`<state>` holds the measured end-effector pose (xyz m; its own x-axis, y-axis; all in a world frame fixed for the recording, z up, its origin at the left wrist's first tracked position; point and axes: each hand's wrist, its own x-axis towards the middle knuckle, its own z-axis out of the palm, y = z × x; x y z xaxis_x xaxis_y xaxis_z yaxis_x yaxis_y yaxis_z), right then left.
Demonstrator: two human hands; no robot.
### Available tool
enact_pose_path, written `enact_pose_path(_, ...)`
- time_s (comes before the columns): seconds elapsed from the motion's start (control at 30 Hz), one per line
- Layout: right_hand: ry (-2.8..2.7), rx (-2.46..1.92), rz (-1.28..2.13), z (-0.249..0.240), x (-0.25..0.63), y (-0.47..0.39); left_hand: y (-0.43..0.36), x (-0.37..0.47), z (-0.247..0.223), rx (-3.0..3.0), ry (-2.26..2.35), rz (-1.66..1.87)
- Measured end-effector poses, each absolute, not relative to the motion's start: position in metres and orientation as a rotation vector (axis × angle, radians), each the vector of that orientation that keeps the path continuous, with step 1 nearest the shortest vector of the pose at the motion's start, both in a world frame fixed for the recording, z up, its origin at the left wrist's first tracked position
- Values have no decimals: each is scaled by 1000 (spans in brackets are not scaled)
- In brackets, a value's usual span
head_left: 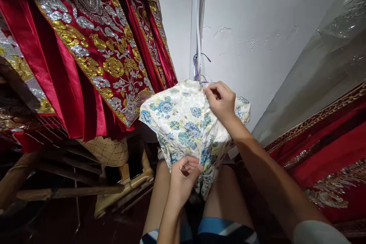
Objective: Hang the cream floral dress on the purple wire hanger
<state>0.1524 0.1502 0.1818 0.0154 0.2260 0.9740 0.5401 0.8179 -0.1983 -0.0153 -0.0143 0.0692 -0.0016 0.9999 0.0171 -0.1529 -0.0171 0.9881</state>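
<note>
A white short-sleeved dress (183, 122) with blue and yellow-green flowers and a stand-up collar hangs in front of me. It is on a thin purple hanger (195, 66), whose hook is up by a white pipe. A straight seam runs down its middle; whether a zip lies in it I cannot tell. Low on that seam, my left hand (185, 177) pinches the cloth between thumb and fingers. Just beside the collar, my right hand (221, 99) is closed in a pinch at the seam's upper end. Its fingertips hide exactly what they grip there.
Red satin costumes (114, 53) with gold and silver sequins hang at the left. Below them stand bamboo furniture (128, 188) and a woven basket-like piece (108, 150). A white wall (251, 19) and pipe (197, 15) are behind; plastic-covered red embroidered cloth (331, 160) is at right.
</note>
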Motion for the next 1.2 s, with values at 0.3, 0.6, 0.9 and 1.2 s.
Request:
enact_pose_path(0.3, -1551, -628, -230, 181, 143, 138, -14, -14, 59, 1673, 1335, 1117)
enact_pose_path(0.6, -1575, -610, -273, 179, 154, 113, 17, -14, 161, 2337, 1416, 1250)
enact_pose_path(0.9, -1554, -568, -318, 165, 164, 118, 79, 7, 217, 2704, 1473, 1115)
enact_pose_path(1.2, -1707, -511, -480, 162, 163, 142, 101, 1, 223, 2570, 1446, 1358)
